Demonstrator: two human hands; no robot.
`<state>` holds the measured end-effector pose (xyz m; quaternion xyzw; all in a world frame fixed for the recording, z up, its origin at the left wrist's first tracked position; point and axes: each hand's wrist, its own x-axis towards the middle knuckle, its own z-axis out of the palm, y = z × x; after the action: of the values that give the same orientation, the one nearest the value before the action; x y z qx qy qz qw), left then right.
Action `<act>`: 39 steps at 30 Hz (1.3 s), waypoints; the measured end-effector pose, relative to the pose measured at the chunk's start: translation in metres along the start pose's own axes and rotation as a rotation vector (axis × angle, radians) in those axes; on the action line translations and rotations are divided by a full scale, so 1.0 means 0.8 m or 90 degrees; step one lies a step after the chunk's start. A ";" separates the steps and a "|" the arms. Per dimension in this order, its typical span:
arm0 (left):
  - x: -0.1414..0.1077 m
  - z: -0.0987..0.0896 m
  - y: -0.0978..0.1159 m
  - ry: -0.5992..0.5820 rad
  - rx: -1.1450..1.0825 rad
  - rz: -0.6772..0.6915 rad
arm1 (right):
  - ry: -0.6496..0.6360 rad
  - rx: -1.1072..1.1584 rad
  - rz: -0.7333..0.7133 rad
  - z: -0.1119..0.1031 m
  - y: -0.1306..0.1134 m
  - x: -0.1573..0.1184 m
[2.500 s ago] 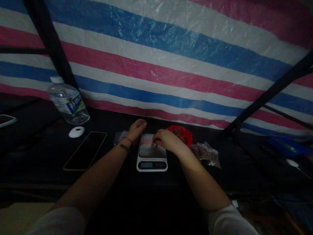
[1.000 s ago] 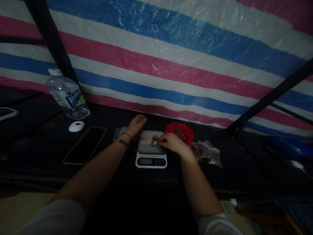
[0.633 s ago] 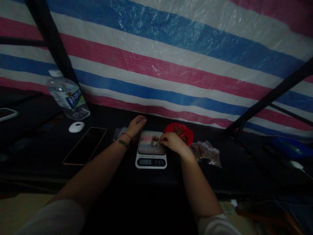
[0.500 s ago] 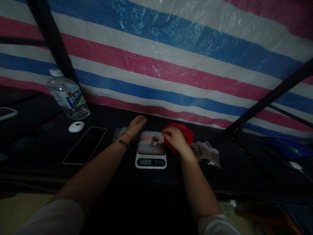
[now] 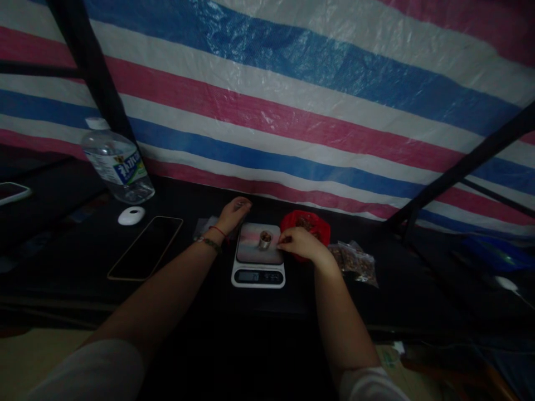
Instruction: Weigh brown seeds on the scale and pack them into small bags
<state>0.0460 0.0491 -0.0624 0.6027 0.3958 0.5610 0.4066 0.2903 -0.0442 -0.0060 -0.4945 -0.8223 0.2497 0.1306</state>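
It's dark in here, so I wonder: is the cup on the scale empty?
Not empty: brown pieces show inside the small cup; how full, I cannot tell.

The black table [image 5: 209, 298] carries a bottle [image 5: 119, 167], phone [image 5: 146, 249], scale [image 5: 249, 252], red bowl [image 5: 288, 220] and, seemingly, filled bags [image 5: 360, 264].

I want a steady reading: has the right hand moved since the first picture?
Yes: judged against the scale, the right hand has moved right, from over the cup to the scale's right edge.

Left arm [image 5: 167, 298] and right arm [image 5: 345, 317] stretched forward, left hand [image 5: 234, 214] loosely curled, right hand [image 5: 301, 243] palm-down with bent fingers [image 5: 285, 240].
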 end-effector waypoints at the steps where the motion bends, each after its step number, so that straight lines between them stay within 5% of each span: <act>1: 0.000 0.000 0.000 0.000 0.002 -0.002 | -0.015 0.002 0.002 0.002 0.002 0.001; 4: 0.000 0.001 0.002 0.003 0.003 -0.007 | 0.028 -0.007 -0.011 0.003 -0.005 0.003; 9: -0.002 0.003 0.002 0.014 -0.016 -0.016 | 0.277 0.009 -0.091 0.007 -0.040 0.006; 12: -0.003 0.002 0.001 0.002 -0.011 -0.005 | 0.276 0.024 -0.124 0.012 -0.050 0.008; 18: -0.002 0.000 -0.001 0.008 0.016 -0.007 | 0.445 -0.036 0.025 -0.027 -0.004 -0.006; 20: -0.002 0.000 -0.001 0.006 0.025 -0.004 | 0.391 -0.079 0.105 -0.047 0.018 -0.012; 24: -0.003 -0.001 -0.002 -0.001 0.029 0.019 | 0.086 -0.118 0.200 -0.068 0.047 -0.016; 26: -0.002 -0.001 -0.002 -0.007 0.034 0.028 | 0.012 -0.099 0.225 -0.064 0.053 -0.016; 39: -0.003 0.001 0.001 -0.015 0.003 -0.009 | -0.016 -0.109 0.164 -0.025 0.057 -0.017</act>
<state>0.0467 0.0463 -0.0622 0.6073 0.3970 0.5500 0.4136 0.3400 -0.0332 -0.0132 -0.6019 -0.7719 0.1996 0.0447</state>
